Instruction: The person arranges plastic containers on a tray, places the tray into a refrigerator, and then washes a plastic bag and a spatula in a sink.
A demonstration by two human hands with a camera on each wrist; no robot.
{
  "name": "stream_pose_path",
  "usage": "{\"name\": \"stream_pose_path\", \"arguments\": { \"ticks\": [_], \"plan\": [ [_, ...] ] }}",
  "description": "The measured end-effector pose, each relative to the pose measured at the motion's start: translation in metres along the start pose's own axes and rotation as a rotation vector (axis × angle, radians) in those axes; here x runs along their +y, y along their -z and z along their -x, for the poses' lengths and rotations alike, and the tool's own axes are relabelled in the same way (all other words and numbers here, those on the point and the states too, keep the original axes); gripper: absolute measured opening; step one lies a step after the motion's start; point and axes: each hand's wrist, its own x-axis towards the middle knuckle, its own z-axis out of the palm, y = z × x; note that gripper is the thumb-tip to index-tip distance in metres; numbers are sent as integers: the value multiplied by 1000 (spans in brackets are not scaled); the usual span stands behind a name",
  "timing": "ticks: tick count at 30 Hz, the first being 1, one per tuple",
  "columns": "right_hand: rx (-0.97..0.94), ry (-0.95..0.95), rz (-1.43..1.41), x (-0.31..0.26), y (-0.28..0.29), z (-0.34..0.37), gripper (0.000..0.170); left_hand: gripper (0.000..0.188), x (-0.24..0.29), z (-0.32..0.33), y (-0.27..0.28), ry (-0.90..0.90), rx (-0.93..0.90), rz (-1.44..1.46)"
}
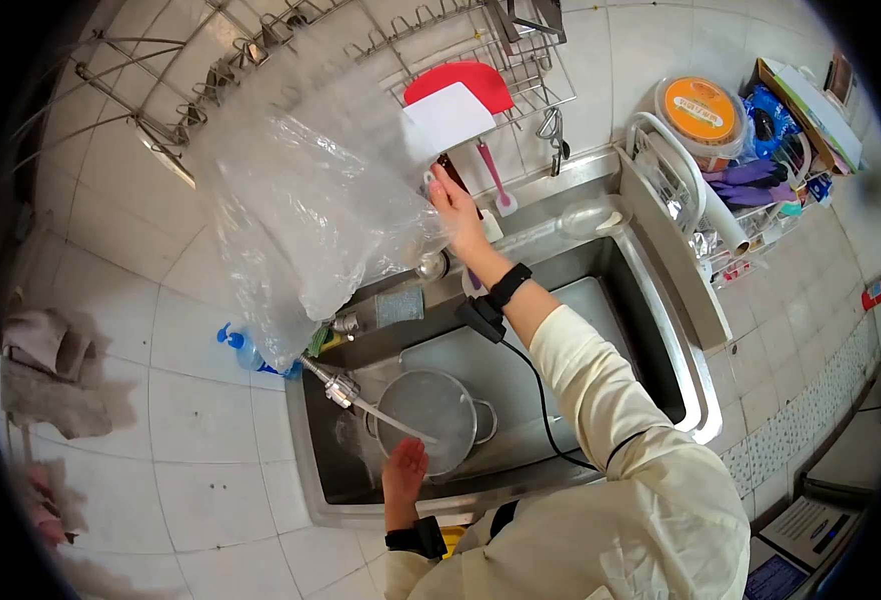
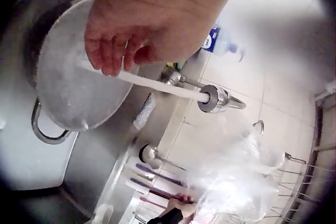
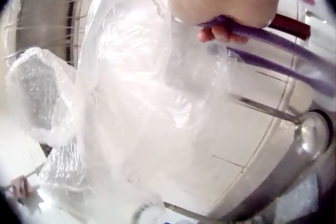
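Observation:
My right hand (image 1: pixel 458 215) is raised to the hanging utensils behind the sink, beside a clear plastic bag (image 1: pixel 301 190). In the right wrist view its fingers curl round the purple handle of a utensil (image 3: pixel 257 35); another purple handle (image 3: pixel 283 69) hangs below. My left hand (image 1: pixel 404 470) is over the near rim of a two-handled pot (image 1: pixel 426 395) in the sink, its fingers loosely extended at the water stream (image 2: pixel 157 83). The faucet (image 1: pixel 341 390) runs into the pot, which has water in it.
A wire rack (image 1: pixel 401 50) above the sink holds a red board (image 1: pixel 466 82). A ladle (image 2: pixel 149 153) hangs on the wall. On the right, a metal shelf carries an orange-lidded tub (image 1: pixel 701 110) and purple gloves (image 1: pixel 751 182). A blue pump bottle (image 1: pixel 246 350) stands left of the sink (image 1: pixel 306 480).

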Motion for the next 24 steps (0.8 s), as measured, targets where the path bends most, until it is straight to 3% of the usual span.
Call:
{"name": "stream_pose_path", "arguments": {
  "ticks": [2,5,8,9,13,15,19,21,22,23,24],
  "plan": [
    [-62,34,-98,-5,1,0,44,29,-3,3,8,-1,23,-11],
    [33,39,-378,-18,-3,-2,36,33,-5,14,10,-25,67,-16],
    [75,95,-420,-13,7,-5,34,35,-7,16,17,-47,88,10],
    [35,39,-402,-13,11,-7,27,36,-8,16,21,-38,84,30],
    [-148,-16,-281,2,9,-10,28,35,-13,13,26,-19,90,18],
    [-277,-291,-197,2,6,-12,30,34,-13,14,24,-18,120,26],
    [-117,-319,-105,8,-3,-27,35,31,-9,10,20,-30,129,50],
    [-75,70,384,21,-9,-37,38,27,-9,7,29,-22,72,49],
    [-119,34,476,24,-10,-39,41,26,-10,6,33,-48,65,48],
    [-112,129,488,35,-8,-44,41,25,-9,5,29,-78,68,58],
    [-313,233,510,37,-6,-59,37,24,-6,1,34,-10,126,35]
  ]
}}
